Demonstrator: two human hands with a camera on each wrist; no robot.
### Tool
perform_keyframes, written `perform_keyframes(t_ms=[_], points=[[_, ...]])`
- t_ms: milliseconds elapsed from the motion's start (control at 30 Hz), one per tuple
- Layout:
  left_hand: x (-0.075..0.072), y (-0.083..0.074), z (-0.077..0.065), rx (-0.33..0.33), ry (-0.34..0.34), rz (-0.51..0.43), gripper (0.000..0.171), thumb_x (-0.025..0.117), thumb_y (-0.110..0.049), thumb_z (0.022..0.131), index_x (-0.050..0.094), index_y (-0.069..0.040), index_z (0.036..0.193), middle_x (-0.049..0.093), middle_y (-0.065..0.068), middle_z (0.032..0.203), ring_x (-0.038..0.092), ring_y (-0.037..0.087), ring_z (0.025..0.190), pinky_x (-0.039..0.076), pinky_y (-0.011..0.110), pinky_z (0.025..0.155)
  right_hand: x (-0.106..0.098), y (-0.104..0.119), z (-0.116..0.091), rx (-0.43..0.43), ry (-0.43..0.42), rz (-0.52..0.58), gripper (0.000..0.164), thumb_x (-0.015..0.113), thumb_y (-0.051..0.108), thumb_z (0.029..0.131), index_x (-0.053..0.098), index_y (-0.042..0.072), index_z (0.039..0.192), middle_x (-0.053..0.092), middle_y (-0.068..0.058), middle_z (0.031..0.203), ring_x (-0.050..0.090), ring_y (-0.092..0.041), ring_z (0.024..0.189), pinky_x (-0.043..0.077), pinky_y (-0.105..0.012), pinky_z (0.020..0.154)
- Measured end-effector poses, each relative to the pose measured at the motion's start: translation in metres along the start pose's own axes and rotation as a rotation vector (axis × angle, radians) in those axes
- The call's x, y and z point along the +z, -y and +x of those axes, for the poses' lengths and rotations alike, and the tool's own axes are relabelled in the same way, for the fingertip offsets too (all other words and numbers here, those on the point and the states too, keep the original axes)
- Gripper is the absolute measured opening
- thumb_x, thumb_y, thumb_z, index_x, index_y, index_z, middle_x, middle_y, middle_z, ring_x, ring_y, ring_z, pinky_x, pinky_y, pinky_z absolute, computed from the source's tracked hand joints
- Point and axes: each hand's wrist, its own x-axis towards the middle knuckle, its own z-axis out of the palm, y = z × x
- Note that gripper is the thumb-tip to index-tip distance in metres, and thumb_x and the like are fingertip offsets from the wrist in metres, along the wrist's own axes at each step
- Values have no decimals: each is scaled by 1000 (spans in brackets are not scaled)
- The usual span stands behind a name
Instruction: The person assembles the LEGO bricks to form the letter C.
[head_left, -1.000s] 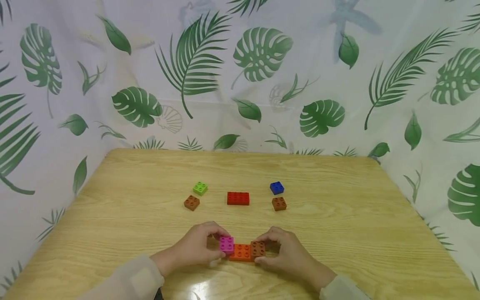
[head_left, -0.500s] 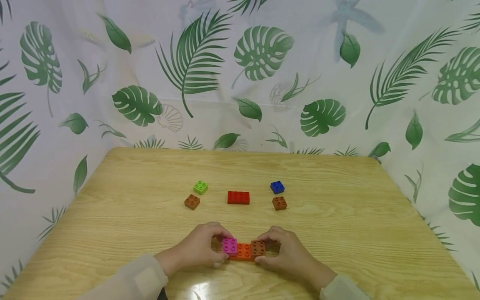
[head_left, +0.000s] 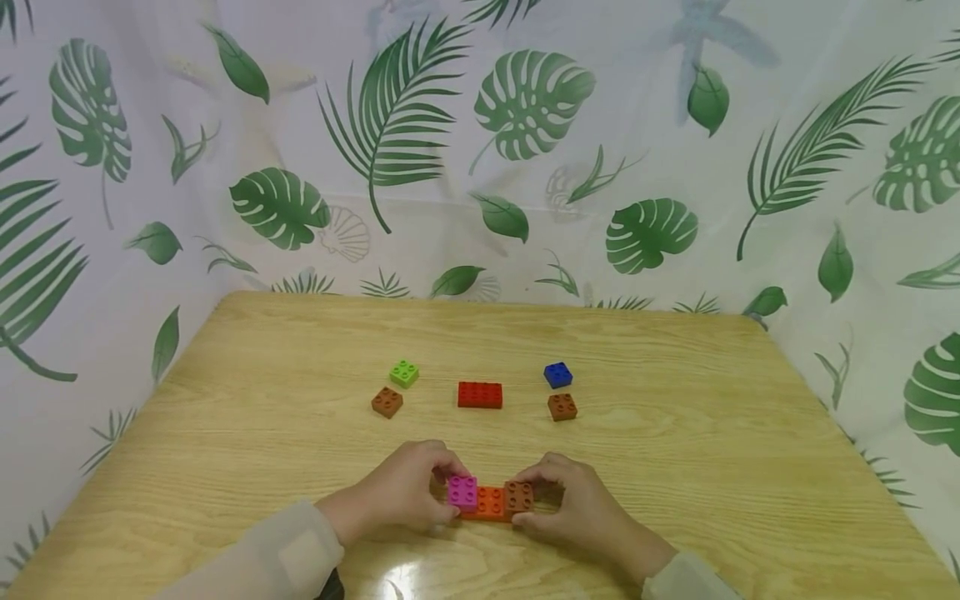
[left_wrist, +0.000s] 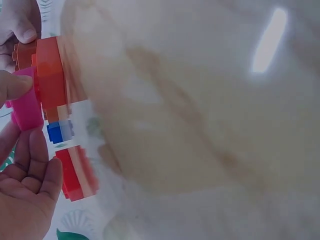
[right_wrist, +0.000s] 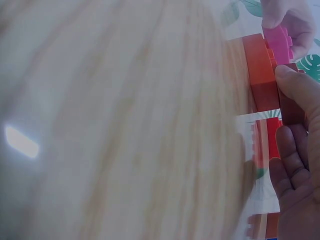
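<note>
Thumb and fingers of my left hand (head_left: 408, 490) pinch a square pink building brick (head_left: 462, 492) over the left end of a longer orange brick (head_left: 491, 502). On the orange brick's right end sits a square brown brick (head_left: 519, 497), pinched by my right hand (head_left: 581, 512). Orange studs show between the two. In the left wrist view the pink brick (left_wrist: 27, 105) stands right at the stud side of the orange brick (left_wrist: 51, 70), slightly askew to it. The right wrist view has the brown brick (right_wrist: 291, 105) flush along the orange brick (right_wrist: 261, 75).
Farther back on the wooden table (head_left: 675, 433) lie a red brick (head_left: 480, 395), a lime green brick (head_left: 404, 373), a blue brick (head_left: 558, 374), one brown brick at left (head_left: 387, 402) and another brown brick at right (head_left: 562, 407). A leaf-patterned cloth (head_left: 427, 258) hangs behind the table.
My left hand has shifted slightly right with the pink brick, from overhanging the orange brick's left end to over that end. The right hand keeps its hold on the brown brick.
</note>
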Motion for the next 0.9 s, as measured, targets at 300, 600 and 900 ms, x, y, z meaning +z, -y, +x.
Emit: perform_keyframes(t_ms=[300, 600, 900], points=[[-3, -3, 5, 8, 15, 27, 31, 78, -9, 66, 70, -11, 95, 55, -12, 81, 53, 6, 76, 47, 21, 69, -2, -1, -1, -3, -9, 11, 39, 77, 46, 75, 69, 22, 105, 58, 15, 91, 58, -6, 88, 49, -31, 82], [-2, -1, 4, -1, 25, -3, 31, 79, -9, 67, 68, -13, 95, 55, -11, 84, 53, 7, 78, 47, 22, 71, -1, 0, 0, 25, 4, 16, 37, 78, 44, 76, 68, 25, 107, 58, 16, 94, 57, -5, 91, 48, -32, 85], [0, 0, 1, 0, 36, -16, 33, 81, -14, 70, 67, -15, 100, 55, -13, 87, 54, 7, 82, 46, 23, 76, 1, -3, -2, 42, 30, 117, 42, 76, 41, 79, 64, 22, 115, 60, 13, 106, 57, -9, 98, 46, -34, 90]])
